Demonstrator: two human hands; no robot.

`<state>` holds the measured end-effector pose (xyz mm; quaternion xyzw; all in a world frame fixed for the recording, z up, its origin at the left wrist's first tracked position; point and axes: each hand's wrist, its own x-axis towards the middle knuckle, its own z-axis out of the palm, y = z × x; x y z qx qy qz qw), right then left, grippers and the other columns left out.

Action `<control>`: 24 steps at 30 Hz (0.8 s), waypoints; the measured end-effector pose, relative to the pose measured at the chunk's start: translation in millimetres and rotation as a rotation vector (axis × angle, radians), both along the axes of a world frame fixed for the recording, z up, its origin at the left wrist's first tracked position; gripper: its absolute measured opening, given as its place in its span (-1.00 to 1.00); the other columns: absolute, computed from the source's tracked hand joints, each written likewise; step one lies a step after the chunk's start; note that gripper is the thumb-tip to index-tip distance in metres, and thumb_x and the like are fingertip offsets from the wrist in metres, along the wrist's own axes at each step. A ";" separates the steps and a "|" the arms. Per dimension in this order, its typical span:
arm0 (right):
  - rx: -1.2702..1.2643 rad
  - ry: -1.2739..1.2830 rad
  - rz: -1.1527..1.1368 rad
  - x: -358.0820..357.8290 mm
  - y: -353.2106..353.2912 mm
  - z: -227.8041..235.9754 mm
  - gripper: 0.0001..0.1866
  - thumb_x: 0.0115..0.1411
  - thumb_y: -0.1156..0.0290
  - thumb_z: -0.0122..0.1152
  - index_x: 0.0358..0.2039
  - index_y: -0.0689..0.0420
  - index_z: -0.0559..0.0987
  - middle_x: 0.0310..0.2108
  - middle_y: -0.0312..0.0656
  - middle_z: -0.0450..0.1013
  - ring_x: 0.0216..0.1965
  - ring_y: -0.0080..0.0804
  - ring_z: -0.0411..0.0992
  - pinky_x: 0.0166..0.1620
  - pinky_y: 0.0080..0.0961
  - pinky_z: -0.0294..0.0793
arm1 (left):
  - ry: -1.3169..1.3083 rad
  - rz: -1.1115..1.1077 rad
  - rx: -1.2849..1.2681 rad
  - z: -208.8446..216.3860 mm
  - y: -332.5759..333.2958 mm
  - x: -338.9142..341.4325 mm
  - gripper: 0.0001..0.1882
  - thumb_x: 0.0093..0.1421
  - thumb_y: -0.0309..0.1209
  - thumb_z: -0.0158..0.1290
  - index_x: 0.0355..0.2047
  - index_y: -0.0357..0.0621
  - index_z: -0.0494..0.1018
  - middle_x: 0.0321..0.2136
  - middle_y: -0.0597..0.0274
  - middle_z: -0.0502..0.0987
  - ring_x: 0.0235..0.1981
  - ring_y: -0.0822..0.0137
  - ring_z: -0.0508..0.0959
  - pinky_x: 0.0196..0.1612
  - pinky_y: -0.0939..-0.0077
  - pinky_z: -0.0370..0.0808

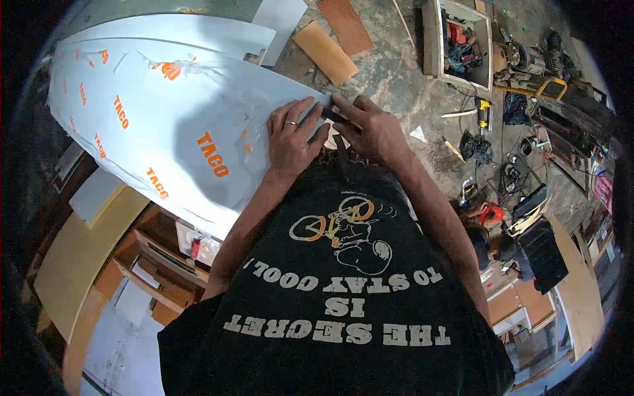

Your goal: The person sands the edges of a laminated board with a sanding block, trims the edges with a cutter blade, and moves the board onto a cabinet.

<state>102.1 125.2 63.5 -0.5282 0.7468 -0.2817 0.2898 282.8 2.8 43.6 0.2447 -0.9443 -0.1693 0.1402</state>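
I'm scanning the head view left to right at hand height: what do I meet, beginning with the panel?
The bulk of the film-covered white panel, left hand, right hand, white triangular scrap, yellow-and-black power tool, black bundle.

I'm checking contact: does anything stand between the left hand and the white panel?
Nothing solid visibly does: the left hand lies on the white panel, though orange-printed film may run under the palm. The right hand holds a narrow dark object alongside.
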 end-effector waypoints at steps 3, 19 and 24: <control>0.032 -0.005 0.002 -1.2 4.4 -1.4 -0.43 0.21 0.22 0.35 0.25 -0.10 0.50 -0.21 -0.04 0.48 -0.34 0.01 0.57 -0.31 -0.16 0.58 | -0.015 -0.022 0.004 6.9 3.5 2.5 -0.60 0.13 -0.20 0.30 -0.02 -0.03 0.64 0.10 0.31 0.47 0.15 0.16 0.38 0.22 0.11 0.27; -0.058 0.094 0.038 -2.9 -7.2 -5.8 -0.38 0.16 0.23 0.38 0.25 -0.11 0.49 -0.30 -0.05 0.51 -0.34 0.04 0.57 -0.31 -0.14 0.59 | 0.014 -0.006 -0.013 2.4 4.4 3.9 -0.56 0.10 -0.22 0.29 0.00 -0.03 0.62 0.13 0.26 0.46 0.15 0.14 0.39 0.22 0.08 0.27; 0.041 0.062 0.092 -1.9 -20.2 -9.5 -0.30 0.14 0.04 0.34 0.30 -0.18 0.41 -0.16 -0.05 0.50 -0.25 0.00 0.61 -0.21 -0.05 0.59 | 0.031 0.070 0.055 4.0 5.2 0.4 -0.41 0.02 -0.27 0.32 0.11 -0.09 0.56 0.16 0.19 0.46 0.18 0.07 0.38 0.24 0.08 0.27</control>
